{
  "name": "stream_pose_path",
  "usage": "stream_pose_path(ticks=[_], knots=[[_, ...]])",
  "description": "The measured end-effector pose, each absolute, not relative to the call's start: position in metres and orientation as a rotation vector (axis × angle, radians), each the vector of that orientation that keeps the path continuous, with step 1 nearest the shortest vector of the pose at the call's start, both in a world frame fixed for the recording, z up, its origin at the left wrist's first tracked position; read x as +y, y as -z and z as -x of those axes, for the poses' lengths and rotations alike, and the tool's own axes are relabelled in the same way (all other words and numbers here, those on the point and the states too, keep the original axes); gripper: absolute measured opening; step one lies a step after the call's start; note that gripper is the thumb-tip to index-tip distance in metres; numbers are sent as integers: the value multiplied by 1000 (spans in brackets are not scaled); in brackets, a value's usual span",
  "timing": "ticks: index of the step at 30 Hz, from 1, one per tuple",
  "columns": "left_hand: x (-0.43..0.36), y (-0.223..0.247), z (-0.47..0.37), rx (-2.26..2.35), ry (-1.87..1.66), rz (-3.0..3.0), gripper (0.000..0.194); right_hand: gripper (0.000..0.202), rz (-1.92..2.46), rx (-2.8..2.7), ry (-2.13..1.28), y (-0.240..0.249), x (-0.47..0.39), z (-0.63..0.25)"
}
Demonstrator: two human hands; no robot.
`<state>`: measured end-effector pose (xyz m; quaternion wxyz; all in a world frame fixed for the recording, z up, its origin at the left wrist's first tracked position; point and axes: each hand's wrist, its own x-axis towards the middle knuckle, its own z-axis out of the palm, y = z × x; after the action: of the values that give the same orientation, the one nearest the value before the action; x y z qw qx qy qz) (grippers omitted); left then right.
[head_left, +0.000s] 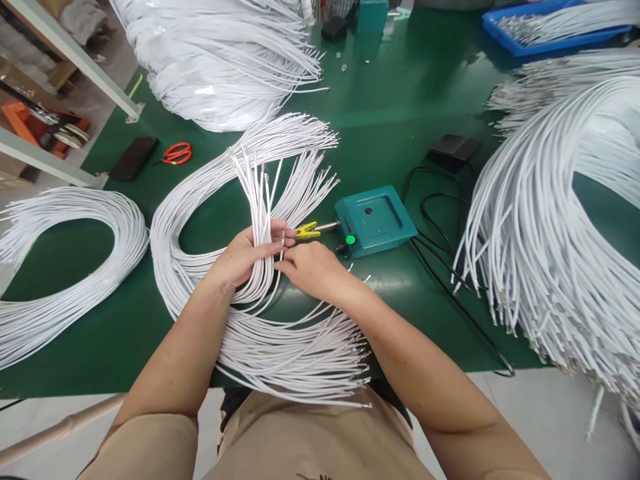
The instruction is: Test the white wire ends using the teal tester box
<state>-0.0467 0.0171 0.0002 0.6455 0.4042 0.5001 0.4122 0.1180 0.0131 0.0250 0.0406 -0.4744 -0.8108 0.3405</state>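
Observation:
My left hand (240, 257) is wrapped round a bunch of white cables (261, 220), whose ends stick up above the fingers. Just right of it, my right hand (313, 270) pinches a single white cable (281, 257) between thumb and fingers. Beyond my right hand, a yellow clip (307, 231) sits on the metal shaft of a teal device (375, 220) with a green button. A large loop of white cables (170, 233) lies behind and left of my hands. More cable ends (300, 353) spread out near the table's front edge, below my forearms.
White cable coils lie at the left (120, 233), at the back (225, 60) and at the right (530, 180). A black phone (134, 158), red scissors (177, 153), black pedal (454, 150) and blue tray (525, 48) rest on the green table (400, 100). Black cords trail right of the device.

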Motion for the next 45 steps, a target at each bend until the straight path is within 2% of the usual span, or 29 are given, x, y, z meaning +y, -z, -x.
stream_pose_path(ticks=[5,11,16,24,28,32,39,45], knots=[[18,3,48,1124,-980,-963,47,28,1398,-2126,-1228,-19,20,-123],[17,3,48,1188,-932,-977,39,19,1318,-1959,-1379,-15,26,-130],[14,-6,51,1215,-883,-921,38,17,1326,-1854,-1316,-13,24,-127],[11,-11,56,1263,-764,-1017,31,27,1333,-1773,-1125,-10,10,-117],[11,-10,56,1267,-736,-1034,35,26,1310,-1727,-1094,-7,9,-115],[11,-7,57,1321,-810,-1072,40,20,1341,-1576,-1196,-6,10,-115],[10,-5,56,1340,-810,-1104,38,18,1226,-1477,-1286,1,12,-114],[12,-4,54,1290,-882,-1100,37,13,959,-984,-1792,9,21,-110]])
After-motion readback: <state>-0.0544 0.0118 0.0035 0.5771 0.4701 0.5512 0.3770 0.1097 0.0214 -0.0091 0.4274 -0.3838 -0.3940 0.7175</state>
